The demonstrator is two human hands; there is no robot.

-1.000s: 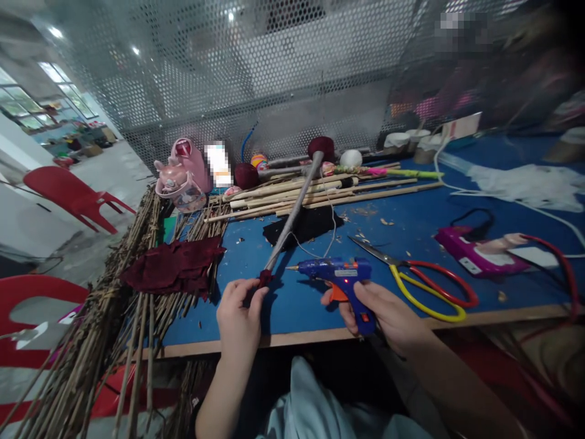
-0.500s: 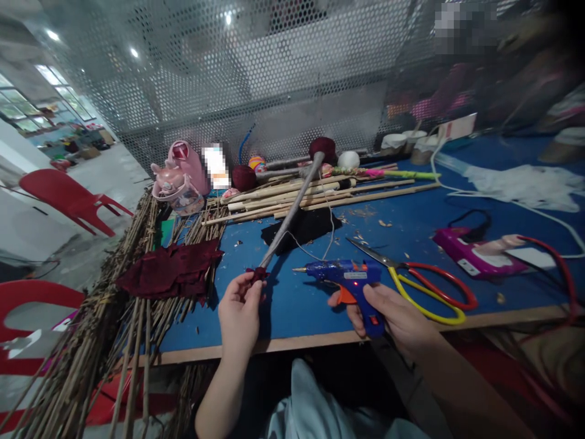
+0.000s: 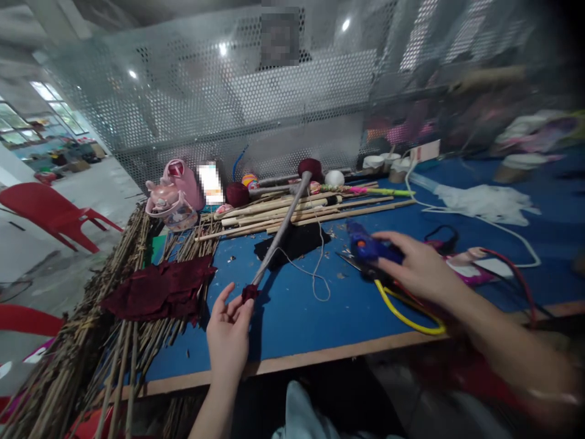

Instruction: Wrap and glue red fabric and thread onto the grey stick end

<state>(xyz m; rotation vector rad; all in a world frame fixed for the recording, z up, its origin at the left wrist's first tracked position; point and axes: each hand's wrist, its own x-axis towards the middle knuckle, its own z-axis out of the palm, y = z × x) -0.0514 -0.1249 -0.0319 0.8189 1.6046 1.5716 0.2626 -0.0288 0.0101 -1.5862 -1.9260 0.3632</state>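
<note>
My left hand (image 3: 227, 332) pinches the near, maroon-wrapped end of a long grey stick (image 3: 280, 235) over the blue table (image 3: 292, 317). At the stick's far end is a maroon ball head (image 3: 309, 168). My right hand (image 3: 418, 268) is blurred by motion and grips a blue glue gun (image 3: 368, 249), held low over the yellow-and-red scissors (image 3: 402, 305). A thin white string (image 3: 317, 271) loops on the table between my hands.
Maroon cloth pieces (image 3: 158, 291) lie on a heap of thin sticks (image 3: 109, 341) at the left. Bamboo rods (image 3: 311, 207), a black cloth (image 3: 295, 241), a pink kettle (image 3: 176, 192), a magenta device (image 3: 461, 262) and white cloth (image 3: 484, 201) fill the back and right. A mesh screen (image 3: 274, 103) stands behind.
My right hand has carried the glue gun away from the stick's tip, to the right and farther back, over the scissors. My left hand still pinches the stick's end.
</note>
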